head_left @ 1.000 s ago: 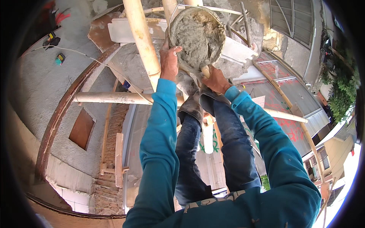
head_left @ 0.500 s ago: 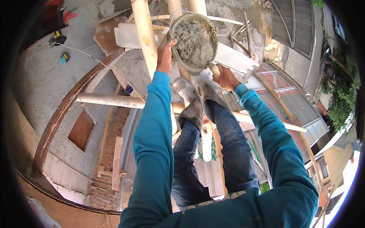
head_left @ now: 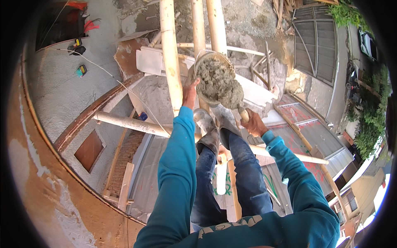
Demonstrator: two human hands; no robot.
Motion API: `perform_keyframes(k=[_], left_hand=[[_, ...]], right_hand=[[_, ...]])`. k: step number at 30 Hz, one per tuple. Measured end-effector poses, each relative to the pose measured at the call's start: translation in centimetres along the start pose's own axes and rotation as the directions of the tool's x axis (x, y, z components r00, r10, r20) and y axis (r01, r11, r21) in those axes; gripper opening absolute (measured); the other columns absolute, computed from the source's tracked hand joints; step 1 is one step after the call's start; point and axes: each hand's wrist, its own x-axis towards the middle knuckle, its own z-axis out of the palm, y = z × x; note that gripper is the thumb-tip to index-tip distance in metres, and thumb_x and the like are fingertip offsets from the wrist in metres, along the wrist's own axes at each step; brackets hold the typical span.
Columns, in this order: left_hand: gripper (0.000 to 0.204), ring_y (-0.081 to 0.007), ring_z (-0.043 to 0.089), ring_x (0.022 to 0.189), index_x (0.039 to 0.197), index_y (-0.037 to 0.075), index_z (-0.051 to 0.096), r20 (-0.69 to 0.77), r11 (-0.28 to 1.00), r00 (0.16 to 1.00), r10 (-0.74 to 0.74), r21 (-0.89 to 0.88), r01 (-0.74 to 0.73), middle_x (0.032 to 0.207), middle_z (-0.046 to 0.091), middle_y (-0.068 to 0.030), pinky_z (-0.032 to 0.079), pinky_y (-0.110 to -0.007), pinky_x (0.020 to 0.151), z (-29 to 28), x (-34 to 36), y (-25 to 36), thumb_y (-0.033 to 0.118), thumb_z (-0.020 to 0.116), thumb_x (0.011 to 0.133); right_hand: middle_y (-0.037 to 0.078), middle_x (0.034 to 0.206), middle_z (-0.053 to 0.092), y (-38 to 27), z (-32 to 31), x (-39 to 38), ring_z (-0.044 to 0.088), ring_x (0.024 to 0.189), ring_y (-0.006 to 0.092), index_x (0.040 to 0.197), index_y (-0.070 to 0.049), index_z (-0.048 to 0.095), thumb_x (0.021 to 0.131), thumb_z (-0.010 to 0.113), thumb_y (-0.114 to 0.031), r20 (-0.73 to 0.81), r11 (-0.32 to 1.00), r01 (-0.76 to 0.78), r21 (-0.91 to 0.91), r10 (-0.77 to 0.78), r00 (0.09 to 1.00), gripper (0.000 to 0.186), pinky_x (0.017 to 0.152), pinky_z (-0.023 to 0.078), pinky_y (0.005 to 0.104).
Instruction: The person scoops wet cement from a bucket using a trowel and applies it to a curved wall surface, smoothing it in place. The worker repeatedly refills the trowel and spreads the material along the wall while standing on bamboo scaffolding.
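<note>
My left hand (head_left: pixel 190 94) grips the near left side of a bucket (head_left: pixel 191 76) filled with wet grey mortar (head_left: pixel 211 73). In my right hand (head_left: pixel 255 125) is the handle of a trowel (head_left: pixel 244 114), with fingers wrapped round it. A lump of mortar lies over the bucket's near right rim, at the trowel end; it hides the blade. The bucket's thin wire handle stands up at its far left. Below the bucket are my muddy boots (head_left: pixel 208 131).
Thick bamboo poles (head_left: pixel 169 49) rise beside the bucket, and a horizontal pole (head_left: pixel 128 123) crosses by my legs. A plastered wall (head_left: pixel 62 99) with a curved brown edge stands at left. Corrugated sheets (head_left: pixel 295 111) lie lower right. A cable (head_left: pixel 99 62) hangs at left.
My right hand has drawn the trowel down and right, bringing a lump of mortar onto the bucket's rim. The bucket and my left hand sit lower and further right in view.
</note>
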Motion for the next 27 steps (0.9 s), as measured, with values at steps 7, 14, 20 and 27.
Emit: perform_keyframes(k=[7, 14, 20, 27], left_hand=[[0.055, -0.0283, 0.061, 0.108, 0.141, 0.006, 0.048, -0.023, 0.954, 0.998, 0.064, 0.294, -0.054, 0.123, 0.062, -0.0187, 0.047, -0.035, 0.093, -1.0, -13.3, -1.1, 0.029, 0.062, 0.093], [0.059, -0.0320, 0.058, 0.119, 0.133, 0.000, 0.055, -0.203, 0.959, 0.978, -0.052, 0.262, 0.106, 0.127, 0.061, -0.0222, 0.044, -0.035, 0.100, -6.7, -28.9, -2.5, 0.030, 0.069, 0.084], [0.034, -0.0319, 0.063, 0.110, 0.109, 0.003, 0.071, -0.011, 0.696, 0.995, 0.097, 0.715, -0.060, 0.120, 0.066, -0.0191, 0.049, -0.039, 0.096, -11.8, -39.7, -9.1, 0.027, 0.062, 0.087], [0.011, -0.0261, 0.069, 0.091, 0.080, 0.013, 0.073, -0.197, 0.675, 0.925, 0.326, 0.733, -0.082, 0.099, 0.072, -0.0116, 0.056, -0.040, 0.081, -11.5, -53.4, -17.5, 0.021, 0.066, 0.081]], right_hand=[[0.011, 0.065, 0.059, -12.8, -5.2, -9.2, 0.057, 0.048, 0.0176, 0.099, 0.003, 0.052, 0.078, 0.065, -0.015, -0.068, 0.996, -0.005, 0.094, 0.012, 0.998, 0.030, 0.043, 0.046, 0.0343], [0.005, 0.069, 0.053, -33.1, -11.0, -13.9, 0.053, 0.051, 0.0142, 0.100, -0.001, 0.050, 0.082, 0.056, -0.012, -0.101, 0.876, 0.148, 0.459, -0.114, 0.988, 0.022, 0.043, 0.046, 0.0307], [0.008, 0.084, 0.053, -55.1, -15.5, -15.5, 0.051, 0.058, 0.0127, 0.110, -0.003, 0.046, 0.085, 0.047, -0.011, -0.228, 0.677, 0.465, 0.571, -0.413, 0.882, 0.026, 0.045, 0.047, 0.0281], [0.022, 0.086, 0.067, -83.3, -20.1, -1.5, 0.067, 0.072, 0.0318, 0.092, 0.011, 0.064, 0.080, 0.060, -0.009, -0.519, 0.564, 0.781, 0.268, -0.598, 0.610, 0.024, 0.062, 0.053, 0.0419]])
